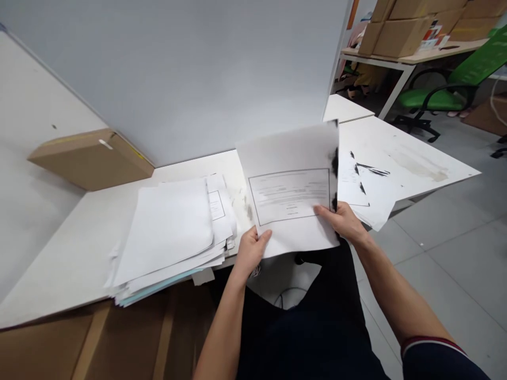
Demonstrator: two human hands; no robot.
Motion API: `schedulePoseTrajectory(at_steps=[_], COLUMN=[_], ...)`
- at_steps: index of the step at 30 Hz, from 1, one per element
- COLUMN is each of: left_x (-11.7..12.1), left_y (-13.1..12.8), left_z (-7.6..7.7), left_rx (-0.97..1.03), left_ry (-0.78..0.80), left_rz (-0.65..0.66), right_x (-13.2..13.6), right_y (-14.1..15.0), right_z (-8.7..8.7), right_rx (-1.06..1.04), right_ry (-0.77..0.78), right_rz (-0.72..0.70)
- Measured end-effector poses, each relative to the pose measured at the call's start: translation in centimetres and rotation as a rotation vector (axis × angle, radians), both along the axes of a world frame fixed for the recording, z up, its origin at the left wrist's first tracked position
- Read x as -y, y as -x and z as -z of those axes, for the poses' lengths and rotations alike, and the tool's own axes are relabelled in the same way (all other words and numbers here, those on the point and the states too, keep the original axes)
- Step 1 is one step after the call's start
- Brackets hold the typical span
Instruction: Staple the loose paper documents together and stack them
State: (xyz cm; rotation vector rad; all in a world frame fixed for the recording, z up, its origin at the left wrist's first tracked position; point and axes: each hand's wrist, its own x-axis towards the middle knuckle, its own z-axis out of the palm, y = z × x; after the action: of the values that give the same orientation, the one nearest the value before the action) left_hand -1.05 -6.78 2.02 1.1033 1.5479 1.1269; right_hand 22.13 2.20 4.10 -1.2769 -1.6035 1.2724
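Both my hands hold one white sheet of paper up over the table's front edge, tilted towards me. Printed on it is a framed block of small text, and black smudges run down its right edge. My left hand pinches the lower left corner, thumb on top. On the lower right side, my right hand grips with its thumb across the print. To the left lies an uneven stack of papers, with a light blue sheet near the bottom. More smudged printed sheets lie on the right, partly hidden behind the held sheet.
A flat cardboard box leans at the back left of the white table. A tall grey-white panel stands behind. Beyond, at the right, are a green chair and a desk with stacked cardboard boxes.
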Motion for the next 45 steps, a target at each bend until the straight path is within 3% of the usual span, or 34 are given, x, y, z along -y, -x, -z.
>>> schedulePoseTrajectory(at_steps=[4,8,11,16,21,27,45], left_x=[1.9,2.8,1.8,-2.9,-6.1,-6.6,-6.7], left_y=[-1.6,-1.9,-1.0,0.9,2.1,2.9,2.7], left_z=[1.4,1.0,0.3,1.8,4.2,4.6,4.7], left_rx=[-0.289,-0.39,-0.405,-0.538,-0.567,-0.578,-0.64], left_ry=[0.019,0.1,0.021,-0.287,-0.394,-0.423,-0.375], left_rz=[0.026,0.124,0.003,-0.264,-0.316,-0.225,-0.213], right_x=[1.9,3.4,4.2,5.6,5.9,5.4,5.0], right_y=[-1.7,-3.9,-5.3,-5.6,-4.8,-3.8,-3.1], right_z=[2.5,5.0,5.9,6.0,5.9,5.4,5.3], right_rx=[0.155,0.09,-0.04,-0.155,-0.193,-0.191,-0.225], right_ry=[0.012,0.025,0.212,0.451,0.499,0.519,0.506], right_rz=[0.069,0.212,0.125,-0.001,0.001,0.019,0.058])
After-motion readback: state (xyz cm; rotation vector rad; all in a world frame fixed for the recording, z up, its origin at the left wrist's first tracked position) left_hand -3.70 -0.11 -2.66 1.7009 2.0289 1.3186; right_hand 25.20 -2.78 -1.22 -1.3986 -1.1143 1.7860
